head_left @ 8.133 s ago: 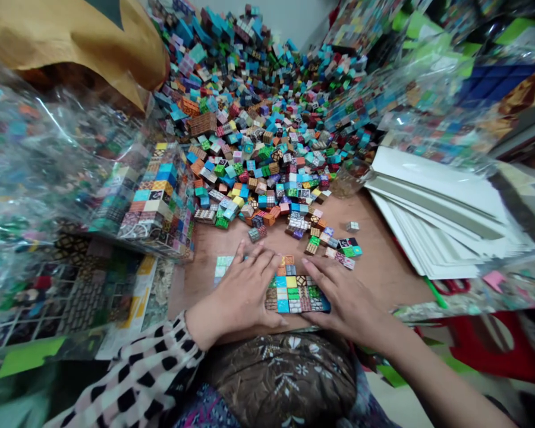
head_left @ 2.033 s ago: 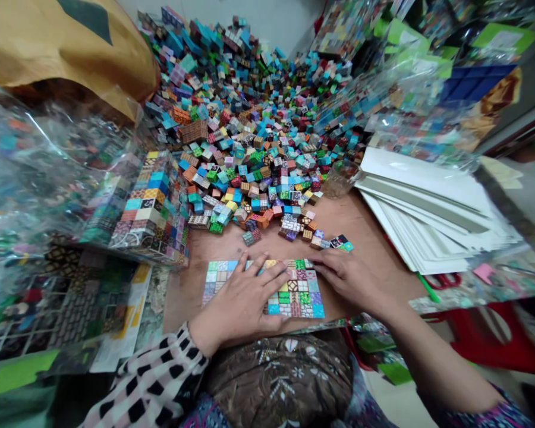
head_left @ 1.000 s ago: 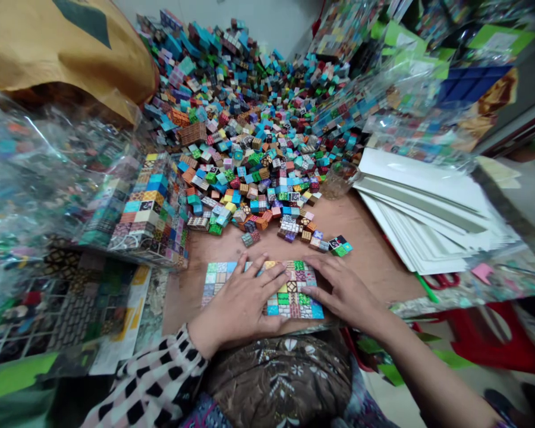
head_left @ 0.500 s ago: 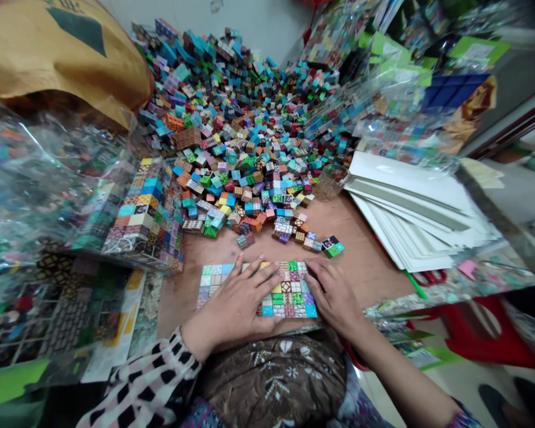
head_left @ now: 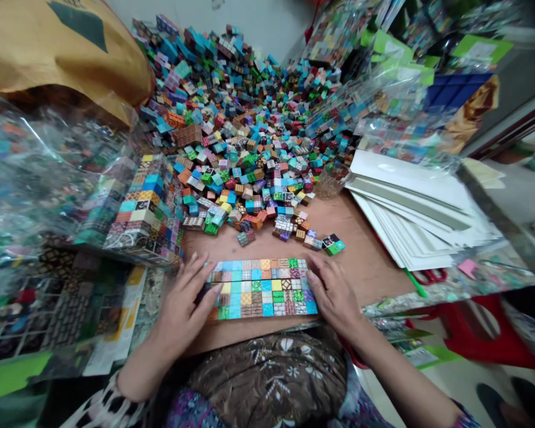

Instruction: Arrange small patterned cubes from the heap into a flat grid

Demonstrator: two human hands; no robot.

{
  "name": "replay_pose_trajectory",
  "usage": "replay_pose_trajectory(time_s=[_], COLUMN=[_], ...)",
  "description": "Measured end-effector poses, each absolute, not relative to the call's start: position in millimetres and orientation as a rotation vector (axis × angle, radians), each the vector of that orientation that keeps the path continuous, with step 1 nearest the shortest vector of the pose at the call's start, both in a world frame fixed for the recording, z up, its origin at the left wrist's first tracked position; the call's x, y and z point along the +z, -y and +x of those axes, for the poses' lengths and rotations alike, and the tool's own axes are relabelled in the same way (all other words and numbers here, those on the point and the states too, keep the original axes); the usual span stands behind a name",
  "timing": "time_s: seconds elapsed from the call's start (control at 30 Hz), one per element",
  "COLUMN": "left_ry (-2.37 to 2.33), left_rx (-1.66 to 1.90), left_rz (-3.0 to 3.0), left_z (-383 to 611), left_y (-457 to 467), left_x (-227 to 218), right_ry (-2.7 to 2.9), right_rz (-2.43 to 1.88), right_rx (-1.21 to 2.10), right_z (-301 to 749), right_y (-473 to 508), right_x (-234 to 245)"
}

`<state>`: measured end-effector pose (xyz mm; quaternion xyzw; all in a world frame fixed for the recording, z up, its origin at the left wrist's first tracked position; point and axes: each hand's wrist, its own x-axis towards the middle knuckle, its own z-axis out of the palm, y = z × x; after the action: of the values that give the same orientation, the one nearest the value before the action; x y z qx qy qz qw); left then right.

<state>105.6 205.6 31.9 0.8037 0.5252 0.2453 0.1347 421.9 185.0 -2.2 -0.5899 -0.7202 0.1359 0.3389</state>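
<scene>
Nearest us, brown flowered cloth (head_left: pixel 270 374) covers the lap, and just past it the change is plain: the left hand (head_left: pixel 182 300) is off the middle of the block panel (head_left: pixel 259 290) and out at its left end, fingers spread, thumb reaching onto the edge. The right hand (head_left: pixel 336 291) stays at the right end, loosely curled; whether it pinches anything, I can't tell. So the patterned rows lie in open view between the two, and it looks as if they're now braced from the ends rather than covered by a palm. The panel sits flat on the near part of the brown board (head_left: pixel 352 232). Beyond it, a black-and-green block cluster (head_left: pixel 333 244) lies apart, white cards (head_left: pixel 410 208) fan out rightward, and behind rises the great loose heap (head_left: pixel 249 137).
</scene>
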Motion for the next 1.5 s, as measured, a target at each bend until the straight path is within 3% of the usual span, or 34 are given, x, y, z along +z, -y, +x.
replay_pose_trajectory(time_s=[0.4, 1.5], left_ry=[-1.569, -1.520], left_rx=[0.661, 0.729], left_rz=[2.225, 2.418], left_z=[121.9, 125.4], left_y=[-200.8, -202.4], left_x=[1.0, -0.3], right_ry=[2.116, 2.066], right_rz=[-1.445, -1.525], right_rx=[0.374, 0.391], right_z=[396.1, 385.2], right_y=[-181.8, -185.3], right_x=[-3.2, -8.9])
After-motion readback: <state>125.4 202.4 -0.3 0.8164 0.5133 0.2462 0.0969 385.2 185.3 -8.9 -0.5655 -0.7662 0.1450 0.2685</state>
